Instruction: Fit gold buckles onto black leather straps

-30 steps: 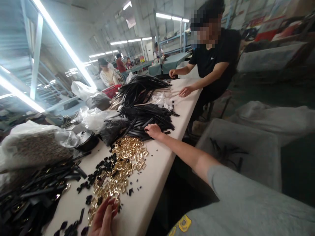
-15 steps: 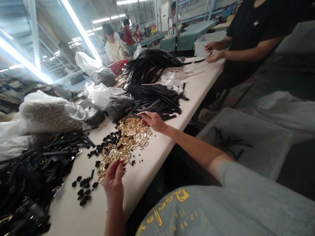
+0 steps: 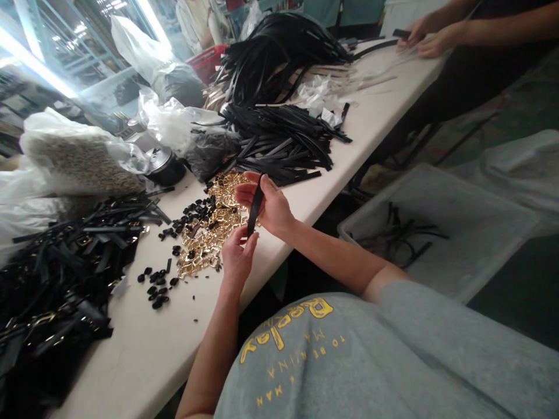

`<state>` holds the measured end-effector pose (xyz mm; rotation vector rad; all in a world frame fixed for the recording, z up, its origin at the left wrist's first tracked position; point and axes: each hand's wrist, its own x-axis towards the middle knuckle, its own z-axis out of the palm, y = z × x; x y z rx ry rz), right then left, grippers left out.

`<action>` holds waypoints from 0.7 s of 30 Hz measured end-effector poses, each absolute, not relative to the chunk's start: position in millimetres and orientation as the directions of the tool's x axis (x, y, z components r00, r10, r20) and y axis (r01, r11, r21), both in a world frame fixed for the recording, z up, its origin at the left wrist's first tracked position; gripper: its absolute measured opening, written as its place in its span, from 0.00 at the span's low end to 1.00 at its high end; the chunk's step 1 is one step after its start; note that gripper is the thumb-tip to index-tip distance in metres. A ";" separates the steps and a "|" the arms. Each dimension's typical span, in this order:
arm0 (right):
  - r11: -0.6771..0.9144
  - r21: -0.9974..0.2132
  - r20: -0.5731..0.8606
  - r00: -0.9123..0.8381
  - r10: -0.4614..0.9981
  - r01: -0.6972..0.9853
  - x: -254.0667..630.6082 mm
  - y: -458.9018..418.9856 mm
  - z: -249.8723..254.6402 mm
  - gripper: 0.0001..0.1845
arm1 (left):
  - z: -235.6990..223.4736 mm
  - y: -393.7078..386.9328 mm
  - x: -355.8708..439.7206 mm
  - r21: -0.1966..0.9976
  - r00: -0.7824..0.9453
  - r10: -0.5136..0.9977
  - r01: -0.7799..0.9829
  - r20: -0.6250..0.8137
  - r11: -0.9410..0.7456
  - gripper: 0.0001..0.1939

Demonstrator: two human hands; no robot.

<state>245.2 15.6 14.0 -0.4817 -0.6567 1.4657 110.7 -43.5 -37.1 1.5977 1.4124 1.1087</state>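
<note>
A short black strap [image 3: 255, 209] stands nearly upright between my two hands, above the table's edge. My right hand [image 3: 277, 206] pinches its upper end between thumb and fingers. At the lower end, my left hand [image 3: 237, 256] has its thumb and fingers closed; whether a small part is also in them is hidden. Just beyond lies a heap of gold metal buckles [image 3: 201, 247], with small black pieces [image 3: 192, 215] along its left side. A pile of cut black straps [image 3: 283, 139] is behind my right hand.
Finished-looking black straps with gold fittings [image 3: 56, 273] heap at the left of the white table [image 3: 144, 355]. Plastic bags [image 3: 74, 154] and a black tin [image 3: 163, 167] stand behind. A translucent bin [image 3: 441, 256] is on the right. A co-worker's hands [image 3: 421, 41] hold a long strap.
My right hand has come from the strap pile toward me with a black strap. My left hand has moved from the buckles to meet it. The view has tilted down.
</note>
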 end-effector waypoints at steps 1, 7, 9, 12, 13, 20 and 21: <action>0.073 -0.675 0.107 0.001 0.994 -0.735 249.8 14.7 14.1 0.25 | -35.6 -44.6 107.5 0.937 0.048 0.993 0.330 0.103 -0.114 0.15; 0.094 -0.755 0.044 0.092 0.995 -0.649 287.6 2.4 -13.9 0.20 | -17.0 -76.9 91.7 0.994 0.057 0.993 -0.020 -0.107 0.108 0.24; 0.058 -0.790 0.016 0.074 0.997 -0.611 297.8 -7.4 -31.4 0.20 | -13.5 -87.7 89.7 0.994 -0.001 0.995 -0.051 -0.096 0.095 0.26; 0.061 -0.873 0.029 0.074 0.997 -0.484 311.1 -26.1 -52.5 0.23 | -11.4 -98.5 88.8 0.995 -0.046 0.996 -0.058 -0.078 0.076 0.25; 0.117 -0.910 0.075 0.118 0.990 -0.399 315.8 -32.6 -56.1 0.24 | -11.0 -100.9 88.7 0.996 -0.042 0.996 -0.055 -0.076 0.074 0.25; 0.474 -0.831 0.458 -0.127 0.880 0.292 325.6 -68.6 -37.6 0.26 | -7.8 -114.1 90.8 0.994 0.009 0.996 -0.057 -0.092 0.092 0.24; 0.500 -0.818 0.449 -0.229 0.864 0.285 320.5 -71.8 -34.3 0.24 | -7.6 -115.9 91.6 0.993 0.013 0.995 -0.062 -0.095 0.096 0.24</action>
